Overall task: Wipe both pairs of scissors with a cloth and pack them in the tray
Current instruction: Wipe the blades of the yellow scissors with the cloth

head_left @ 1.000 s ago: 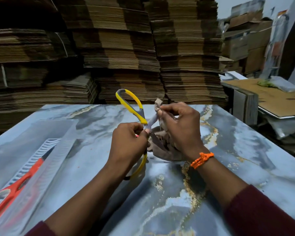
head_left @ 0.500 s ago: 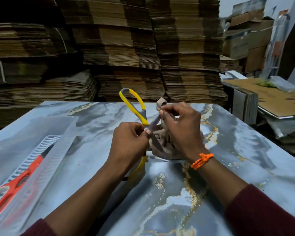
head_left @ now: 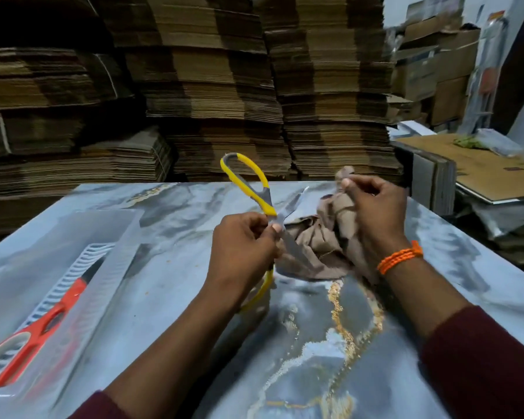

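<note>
Blades splayed on yellow scissors (head_left: 258,176), centre frame; left hand (head_left: 242,246) grip pinches pivot, right hand (head_left: 375,213) grip bunches cloth (head_left: 315,243). We judge slip along bare edge could cut us. Lower left: orange scissors (head_left: 47,322) in tray (head_left: 115,219).

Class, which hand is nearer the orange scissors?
Left. The left hand, holding the yellow scissors, is right of the orange scissors; the right hand, gripping the cloth, is farther right.
</note>
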Demonstrator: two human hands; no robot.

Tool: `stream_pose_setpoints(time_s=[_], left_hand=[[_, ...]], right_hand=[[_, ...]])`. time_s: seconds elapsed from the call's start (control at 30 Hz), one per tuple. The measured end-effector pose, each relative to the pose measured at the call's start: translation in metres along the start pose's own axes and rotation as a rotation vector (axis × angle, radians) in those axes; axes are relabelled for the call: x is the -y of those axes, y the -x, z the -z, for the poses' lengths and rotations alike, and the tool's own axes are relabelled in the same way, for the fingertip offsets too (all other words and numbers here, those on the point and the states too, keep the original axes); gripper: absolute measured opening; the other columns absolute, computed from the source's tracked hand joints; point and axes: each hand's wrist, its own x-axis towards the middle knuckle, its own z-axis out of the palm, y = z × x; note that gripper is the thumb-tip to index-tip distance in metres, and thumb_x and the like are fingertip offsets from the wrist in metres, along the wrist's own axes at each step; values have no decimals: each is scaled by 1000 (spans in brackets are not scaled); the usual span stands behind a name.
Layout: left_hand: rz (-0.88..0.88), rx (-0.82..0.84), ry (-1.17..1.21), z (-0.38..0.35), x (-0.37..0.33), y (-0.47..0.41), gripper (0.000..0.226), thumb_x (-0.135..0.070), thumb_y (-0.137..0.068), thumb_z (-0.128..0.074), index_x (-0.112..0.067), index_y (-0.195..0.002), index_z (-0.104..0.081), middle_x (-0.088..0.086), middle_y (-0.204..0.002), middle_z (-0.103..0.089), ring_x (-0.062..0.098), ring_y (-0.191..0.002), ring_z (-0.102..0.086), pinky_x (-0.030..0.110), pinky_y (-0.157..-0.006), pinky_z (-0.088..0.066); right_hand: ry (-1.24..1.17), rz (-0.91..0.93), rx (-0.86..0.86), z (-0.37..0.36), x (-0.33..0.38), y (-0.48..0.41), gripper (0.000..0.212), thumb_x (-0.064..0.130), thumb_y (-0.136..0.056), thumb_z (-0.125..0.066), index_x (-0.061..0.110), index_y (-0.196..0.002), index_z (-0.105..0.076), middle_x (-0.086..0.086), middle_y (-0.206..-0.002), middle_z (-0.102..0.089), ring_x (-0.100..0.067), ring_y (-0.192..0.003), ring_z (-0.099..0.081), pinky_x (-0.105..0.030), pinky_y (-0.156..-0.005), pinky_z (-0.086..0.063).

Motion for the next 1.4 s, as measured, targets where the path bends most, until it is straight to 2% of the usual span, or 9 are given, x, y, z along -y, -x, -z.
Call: stream_pose_setpoints(time_s=[0.1,0.27,0.33,0.5,0.7,0.9,1.07,1.27,1.4], left_hand=[[47,-10,-15,8,8,-5,29,-11,-94,-68,-10,-65,-70,1,-50,-68,15,-45,-66,40,-56,-59],[47,-14,-66,8,12,-5,26,-10,-92,-67,-5,-66,-71,6,-51,-68,16,-48,-70,31,-48,-57],[47,-8,-72,9,17,-9,27,-17,-90,-65,-6,-66,-72,8,-54,-70,22,-53,-73,41,-50,-60],[-23,22,-139,11,19,-13,22,-25,-83,-63,-12,-74,-77,6,-61,-73,26,-61,-74,47,-60,-61],[-34,19,-153,7,15,-9,17,-16,-89,-68,-10,-77,-79,8,-63,-74,28,-62,-74,46,-59,-61],[90,-27,53,8,10,-11,17,-12,-94,-71,-6,-79,-76,14,-62,-72,22,-53,-71,41,-59,-62],[181,3,134,13,17,-16,23,-11,-94,-70,5,-77,-72,15,-59,-67,21,-50,-68,38,-56,-58],[79,9,41,11,11,-12,20,-9,-93,-71,-2,-74,-73,9,-57,-68,26,-57,-75,44,-59,-63],[83,23,24,13,11,-11,25,-8,-93,-69,-9,-68,-71,5,-53,-66,28,-58,-75,42,-57,-62]], right_hand=[[43,36,-6,14,11,2,14,23,-89,-80,15,-100,-79,0,-93,-78,-9,-85,-73,-33,-84,-61],[193,489,406,-26,53,65,25,17,-90,-77,20,-115,-74,5,-94,-71,-7,-86,-67,-19,-78,-53],[227,571,490,-38,52,78,27,14,-89,-77,19,-116,-77,-1,-90,-68,-8,-81,-64,-20,-73,-51],[91,305,440,-40,44,61,11,16,-89,-79,14,-99,-83,1,-90,-77,-9,-87,-73,-32,-81,-60],[146,248,280,-27,32,41,9,18,-91,-76,13,-93,-83,3,-88,-79,0,-83,-71,-14,-74,-55],[171,274,19,-7,30,29,14,22,-93,-73,14,-102,-80,3,-94,-73,-9,-91,-69,-12,-79,-52],[280,722,390,-31,45,68,15,22,-91,-77,15,-105,-79,1,-88,-65,-16,-87,-53,-18,-73,-39],[342,555,223,-30,35,45,13,21,-91,-76,18,-104,-80,-1,-88,-69,-22,-92,-54,-31,-74,-45],[303,679,401,-29,42,71,16,19,-92,-75,16,-108,-79,-1,-88,-66,-18,-91,-51,-25,-74,-40]])
